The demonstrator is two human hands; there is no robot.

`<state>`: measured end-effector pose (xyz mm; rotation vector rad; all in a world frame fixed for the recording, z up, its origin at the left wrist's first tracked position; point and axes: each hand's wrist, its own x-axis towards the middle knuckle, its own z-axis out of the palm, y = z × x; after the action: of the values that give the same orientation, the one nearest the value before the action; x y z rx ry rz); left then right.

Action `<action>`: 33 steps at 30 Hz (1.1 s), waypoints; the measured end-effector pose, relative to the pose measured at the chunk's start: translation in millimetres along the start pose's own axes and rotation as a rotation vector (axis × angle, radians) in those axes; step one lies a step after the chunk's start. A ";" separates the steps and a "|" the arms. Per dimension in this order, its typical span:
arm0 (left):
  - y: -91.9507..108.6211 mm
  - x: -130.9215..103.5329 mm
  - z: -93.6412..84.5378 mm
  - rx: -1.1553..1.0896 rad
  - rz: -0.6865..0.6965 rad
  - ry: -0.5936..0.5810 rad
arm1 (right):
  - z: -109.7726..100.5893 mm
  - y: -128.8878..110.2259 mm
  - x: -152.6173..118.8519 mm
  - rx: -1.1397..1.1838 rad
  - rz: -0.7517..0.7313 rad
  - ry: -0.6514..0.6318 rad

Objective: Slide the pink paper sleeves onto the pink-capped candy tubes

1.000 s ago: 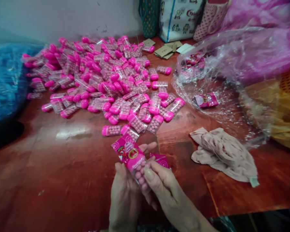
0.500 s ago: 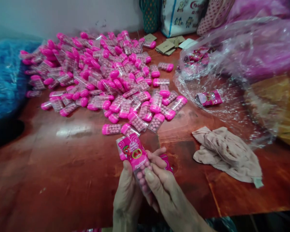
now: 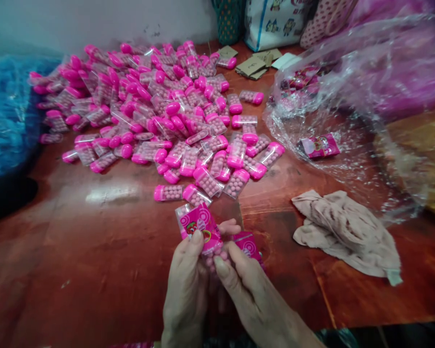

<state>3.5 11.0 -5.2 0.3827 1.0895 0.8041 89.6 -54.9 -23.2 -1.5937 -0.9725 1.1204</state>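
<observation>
Our left hand (image 3: 184, 278) gripped a printed sleeve (image 3: 207, 223), our right hand (image 3: 248, 285) its half-covered container (image 3: 210, 262); the heap (image 3: 159, 113) toward eleven o'clock looked unsleeved.

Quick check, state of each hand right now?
Left hand: closed, holding the clear pack of pink balls, thumb on its pink printed wrapper.
Right hand: closed, gripping the same pack near its lower end.
</observation>
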 end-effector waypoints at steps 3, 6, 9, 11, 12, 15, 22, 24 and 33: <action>-5.4 -3.3 6.7 -0.008 0.025 0.063 | 10.8 1.8 -8.7 0.025 0.048 0.036; -11.1 -5.8 12.0 -0.017 0.060 0.084 | 15.7 2.0 -14.4 -0.019 -0.037 0.125; -14.9 -7.9 12.2 -0.018 0.061 0.064 | 14.5 2.3 -16.4 -0.099 -0.066 0.155; -16.6 -9.9 9.1 -0.007 0.070 0.042 | 12.0 3.3 -16.2 -0.130 -0.077 0.127; -17.4 -11.1 7.0 0.002 0.080 0.033 | 10.6 4.1 -15.7 -0.135 -0.100 0.111; -19.8 -14.0 1.2 0.005 0.106 0.018 | 5.9 6.5 -13.0 -0.121 -0.218 0.050; -12.9 -7.5 -2.3 -0.068 0.039 0.042 | -5.6 4.5 7.0 -0.059 -0.023 -0.192; -6.2 -3.9 -4.4 -0.038 0.123 0.032 | -8.2 0.9 12.8 -0.035 0.043 -0.273; 23.3 9.7 -34.1 0.366 0.541 0.240 | -19.1 -11.9 18.0 -0.076 0.036 -0.354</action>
<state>-33.9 30.2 -11.4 0.9347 1.3862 1.1479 111.8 -39.6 -12.8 -1.5053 -1.2323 1.4377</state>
